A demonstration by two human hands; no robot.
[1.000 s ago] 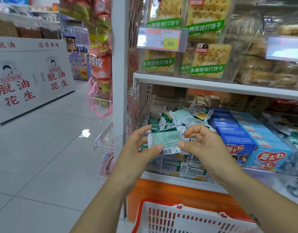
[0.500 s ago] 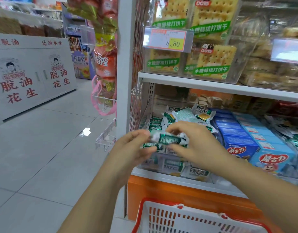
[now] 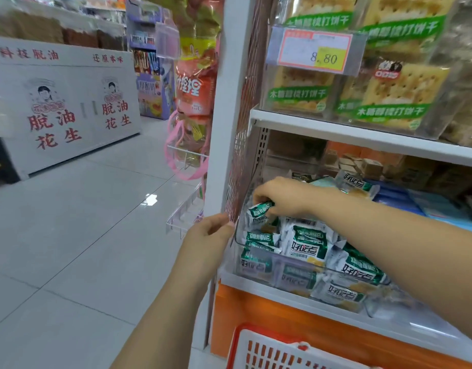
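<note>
My right hand reaches into a clear plastic bin on the lower shelf and pinches a small green and white snack packet over the bin's left end. Several more packets of the same kind fill the bin. My left hand hovers just left of the bin beside the white shelf post, fingers loosely curled and holding nothing.
A red and white shopping basket sits below at the bottom edge. Cracker packs with an 8.80 price tag fill the upper shelf. Blue boxes lie right of the bin. Hanging snack bags and tiled floor are left.
Both hands held the packet in front of the shelf; now my left hand has let go and my right hand has carried the packet down into the bin. The view moved closer.
</note>
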